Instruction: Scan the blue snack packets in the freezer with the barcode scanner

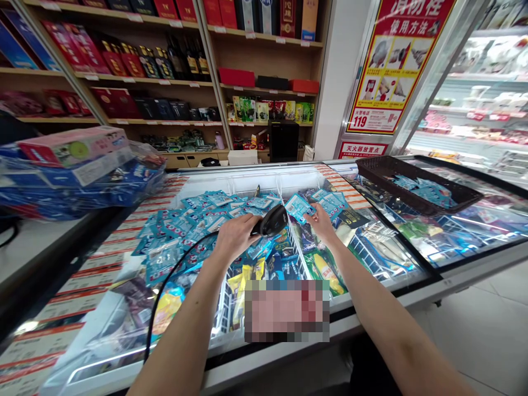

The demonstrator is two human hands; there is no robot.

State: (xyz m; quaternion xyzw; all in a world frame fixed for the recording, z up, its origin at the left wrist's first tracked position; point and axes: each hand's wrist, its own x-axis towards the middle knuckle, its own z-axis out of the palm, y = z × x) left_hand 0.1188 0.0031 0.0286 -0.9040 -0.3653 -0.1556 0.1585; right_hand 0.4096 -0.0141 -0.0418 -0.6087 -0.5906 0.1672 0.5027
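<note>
My left hand (236,236) is wrapped around the handle of a black barcode scanner (274,221), whose head points right. Its black cable (171,272) runs down past my left forearm. The fingers of my right hand (322,224) pinch the edge of a light-blue packet (297,208), just right of the scanner head. More blue packets (331,204) lie behind that hand. A large loose heap of similar blue packets (181,225) spreads to the left over the glass top of a chest freezer (103,324). Wrapped goods inside the freezer show through the glass.
At the right a dark brown tray (416,206) holds several blue packets. A bulky plastic-wrapped bundle with a pink box (74,146) stands at the left. Shelves of boxes and bottles (165,82) line the back. A pixelated patch covers part of the freezer's front.
</note>
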